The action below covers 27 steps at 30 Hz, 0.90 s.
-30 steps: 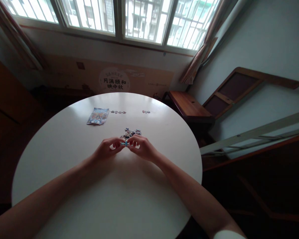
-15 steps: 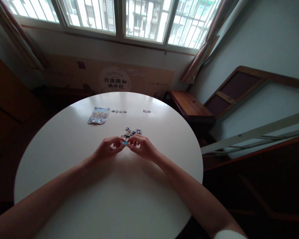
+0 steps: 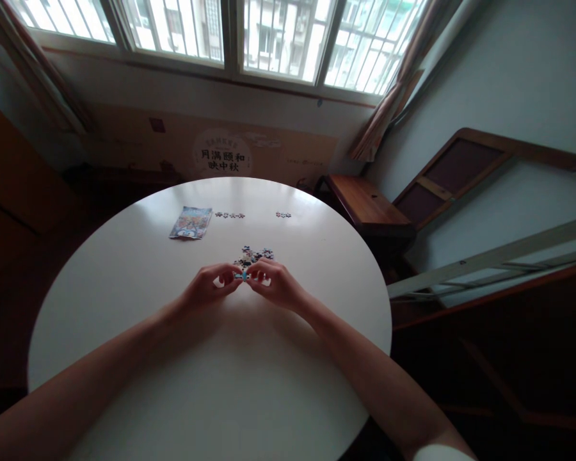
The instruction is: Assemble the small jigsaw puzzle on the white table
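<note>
Just above the white round table, my left hand [image 3: 214, 282] and my right hand [image 3: 271, 282] meet fingertip to fingertip. Both pinch a small light-blue jigsaw piece [image 3: 244, 276] between thumb and forefinger; whether it is one piece or two joined is too small to tell. Right behind my fingers lies a loose pile of jigsaw pieces [image 3: 254, 255], dark, white and coloured, partly hidden by my hands.
The white table [image 3: 196, 384] has a short row of jigsaw pieces [image 3: 230, 215] and a smaller cluster [image 3: 283, 215] near its far edge. A printed picture sheet [image 3: 191, 223] lies at the far left. Beyond the right edge stands a wooden stool [image 3: 369, 202].
Almost nothing differs. Both hands keep their pinch at the same spot, and the view has shifted very slightly.
</note>
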Each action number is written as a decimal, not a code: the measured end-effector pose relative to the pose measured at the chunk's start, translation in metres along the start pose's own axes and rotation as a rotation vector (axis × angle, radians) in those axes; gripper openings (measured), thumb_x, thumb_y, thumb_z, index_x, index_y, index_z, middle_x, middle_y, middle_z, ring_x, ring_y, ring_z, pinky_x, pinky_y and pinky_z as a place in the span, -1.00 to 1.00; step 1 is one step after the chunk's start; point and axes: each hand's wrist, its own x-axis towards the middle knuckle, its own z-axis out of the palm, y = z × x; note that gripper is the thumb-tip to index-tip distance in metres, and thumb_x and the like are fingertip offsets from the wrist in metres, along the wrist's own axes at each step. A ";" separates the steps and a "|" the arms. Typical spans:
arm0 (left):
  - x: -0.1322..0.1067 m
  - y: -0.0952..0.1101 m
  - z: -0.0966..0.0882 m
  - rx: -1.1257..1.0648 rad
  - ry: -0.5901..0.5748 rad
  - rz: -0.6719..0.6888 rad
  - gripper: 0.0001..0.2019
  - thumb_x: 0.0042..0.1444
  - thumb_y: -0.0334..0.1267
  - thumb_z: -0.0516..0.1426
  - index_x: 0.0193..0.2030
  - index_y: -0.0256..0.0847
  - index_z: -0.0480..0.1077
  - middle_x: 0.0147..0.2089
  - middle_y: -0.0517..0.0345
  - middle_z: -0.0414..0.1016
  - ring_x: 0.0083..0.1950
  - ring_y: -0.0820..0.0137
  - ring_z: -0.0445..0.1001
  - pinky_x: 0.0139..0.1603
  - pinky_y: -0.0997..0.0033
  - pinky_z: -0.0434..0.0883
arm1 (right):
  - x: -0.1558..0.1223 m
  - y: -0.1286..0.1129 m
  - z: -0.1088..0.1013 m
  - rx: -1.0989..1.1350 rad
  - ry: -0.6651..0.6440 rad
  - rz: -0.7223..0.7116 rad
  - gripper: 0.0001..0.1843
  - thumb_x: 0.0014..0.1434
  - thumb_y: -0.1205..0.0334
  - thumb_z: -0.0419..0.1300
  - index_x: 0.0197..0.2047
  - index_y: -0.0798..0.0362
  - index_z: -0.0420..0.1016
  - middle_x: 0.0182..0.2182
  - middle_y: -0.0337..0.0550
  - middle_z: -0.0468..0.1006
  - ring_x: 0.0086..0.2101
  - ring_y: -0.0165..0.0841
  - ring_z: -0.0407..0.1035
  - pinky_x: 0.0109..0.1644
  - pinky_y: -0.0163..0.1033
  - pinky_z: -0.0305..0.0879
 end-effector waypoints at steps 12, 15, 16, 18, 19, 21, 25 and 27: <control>0.000 0.002 -0.001 -0.004 0.005 0.001 -0.89 0.10 -0.32 0.16 -0.25 -0.29 0.46 -0.55 0.29 0.39 -0.54 0.60 0.34 -0.48 0.66 0.32 | 0.000 -0.001 -0.001 0.003 0.002 0.002 -0.89 0.17 0.25 0.17 -0.24 0.08 0.47 -0.37 -0.20 0.46 -0.42 -0.47 0.34 -0.28 -0.31 0.30; 0.000 0.001 -0.001 -0.008 -0.007 -0.001 -0.89 0.11 -0.32 0.16 -0.24 -0.29 0.46 -0.55 0.29 0.38 -0.54 0.60 0.33 -0.48 0.66 0.31 | 0.000 -0.002 -0.001 0.004 0.002 0.003 -0.90 0.17 0.25 0.17 -0.24 0.07 0.47 -0.37 -0.20 0.45 -0.42 -0.47 0.34 -0.28 -0.31 0.30; 0.000 0.001 -0.001 -0.006 -0.009 -0.002 -0.89 0.11 -0.32 0.16 -0.24 -0.29 0.46 -0.56 0.29 0.38 -0.54 0.60 0.33 -0.48 0.66 0.31 | 0.000 -0.002 -0.001 0.004 0.003 0.003 -0.90 0.17 0.25 0.18 -0.24 0.07 0.47 -0.38 -0.20 0.45 -0.42 -0.47 0.34 -0.28 -0.31 0.30; -0.001 -0.001 0.000 0.000 -0.008 -0.001 -0.88 0.12 -0.31 0.16 -0.23 -0.29 0.46 -0.55 0.29 0.39 -0.54 0.60 0.33 -0.48 0.66 0.31 | 0.000 -0.002 -0.002 0.006 0.001 0.003 -0.90 0.17 0.25 0.17 -0.24 0.07 0.47 -0.38 -0.20 0.45 -0.42 -0.47 0.33 -0.28 -0.32 0.30; -0.001 -0.001 0.000 0.004 -0.005 0.000 -0.88 0.12 -0.31 0.16 -0.23 -0.28 0.46 -0.55 0.29 0.39 -0.54 0.60 0.33 -0.47 0.65 0.31 | 0.000 -0.002 -0.002 0.007 0.000 0.002 -0.90 0.17 0.25 0.17 -0.24 0.08 0.47 -0.37 -0.20 0.45 -0.43 -0.47 0.33 -0.28 -0.32 0.30; -0.002 -0.002 0.000 0.011 -0.001 0.000 -0.88 0.12 -0.30 0.16 -0.23 -0.28 0.46 -0.55 0.28 0.39 -0.53 0.59 0.33 -0.45 0.64 0.32 | 0.000 -0.001 -0.001 0.006 0.000 0.001 -0.90 0.17 0.26 0.17 -0.24 0.08 0.47 -0.37 -0.20 0.45 -0.43 -0.47 0.33 -0.28 -0.32 0.30; -0.001 -0.001 0.000 0.015 0.002 -0.007 -0.87 0.12 -0.29 0.16 -0.23 -0.28 0.47 -0.55 0.28 0.40 -0.53 0.58 0.33 -0.45 0.63 0.33 | 0.000 0.001 0.001 -0.003 0.004 0.003 -0.89 0.17 0.25 0.17 -0.23 0.07 0.47 -0.36 -0.20 0.46 -0.42 -0.47 0.34 -0.28 -0.32 0.30; -0.001 -0.001 0.000 0.015 -0.002 -0.009 -0.87 0.12 -0.29 0.15 -0.23 -0.28 0.47 -0.56 0.28 0.39 -0.53 0.58 0.34 -0.45 0.63 0.34 | 0.000 0.002 0.001 -0.004 0.005 0.002 -0.89 0.17 0.25 0.17 -0.23 0.07 0.47 -0.37 -0.20 0.45 -0.41 -0.47 0.34 -0.27 -0.32 0.30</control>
